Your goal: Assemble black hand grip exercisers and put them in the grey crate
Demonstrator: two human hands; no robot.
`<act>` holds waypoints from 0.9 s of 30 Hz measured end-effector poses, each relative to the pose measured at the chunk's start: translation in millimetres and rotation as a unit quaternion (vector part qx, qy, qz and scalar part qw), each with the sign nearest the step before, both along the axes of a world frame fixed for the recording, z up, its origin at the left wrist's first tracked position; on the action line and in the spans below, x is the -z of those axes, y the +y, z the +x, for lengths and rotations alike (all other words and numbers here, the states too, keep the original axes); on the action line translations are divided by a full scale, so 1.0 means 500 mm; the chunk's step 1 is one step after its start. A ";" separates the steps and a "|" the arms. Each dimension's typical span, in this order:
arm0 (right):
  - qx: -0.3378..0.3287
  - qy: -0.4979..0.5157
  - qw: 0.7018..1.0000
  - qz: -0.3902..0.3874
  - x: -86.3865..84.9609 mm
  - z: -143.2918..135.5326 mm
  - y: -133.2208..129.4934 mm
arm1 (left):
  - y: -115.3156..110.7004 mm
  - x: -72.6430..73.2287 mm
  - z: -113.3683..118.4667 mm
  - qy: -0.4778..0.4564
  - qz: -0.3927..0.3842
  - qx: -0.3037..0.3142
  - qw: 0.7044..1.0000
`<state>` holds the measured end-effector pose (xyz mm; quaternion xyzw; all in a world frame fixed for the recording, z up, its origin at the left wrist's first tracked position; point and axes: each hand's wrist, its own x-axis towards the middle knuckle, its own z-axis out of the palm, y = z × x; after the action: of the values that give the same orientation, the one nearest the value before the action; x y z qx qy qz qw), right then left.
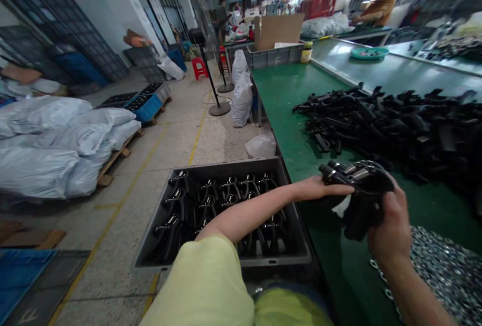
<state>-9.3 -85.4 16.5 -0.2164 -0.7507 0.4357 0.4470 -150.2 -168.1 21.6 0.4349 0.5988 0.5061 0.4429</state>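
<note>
Both hands are on a cluster of black parts (359,200) with shiny metal pieces, above the green table (289,125). My left hand (324,189) reaches across from the left, its fingers against the lower left side of the cluster. My right hand (393,215) wraps round the right side. How many parts it comprises is hard to tell. A grey crate (226,165) beside the table holds rows of black parts with shiny rods (229,190). Behind the hands lies a large heap of black parts (395,120). Small metal nuts (448,270) are spread near my right forearm.
White sacks (48,160) lie on a pallet at left. Blue crates (146,107) stand behind them. A fan stand (219,109), white bags (241,97) and a red stool (199,67) are on the floor. A cardboard box (278,29) and a seated person (378,9) are farther back.
</note>
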 end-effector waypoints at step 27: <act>-0.063 -0.077 0.978 -0.183 0.088 0.098 -0.073 | -0.027 0.094 0.140 -0.074 0.017 0.069 0.995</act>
<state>39.8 -122.1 -27.6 -0.2799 -0.7025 0.5749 0.3124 -80.3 -181.5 -25.4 0.4437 0.5244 0.5151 0.5126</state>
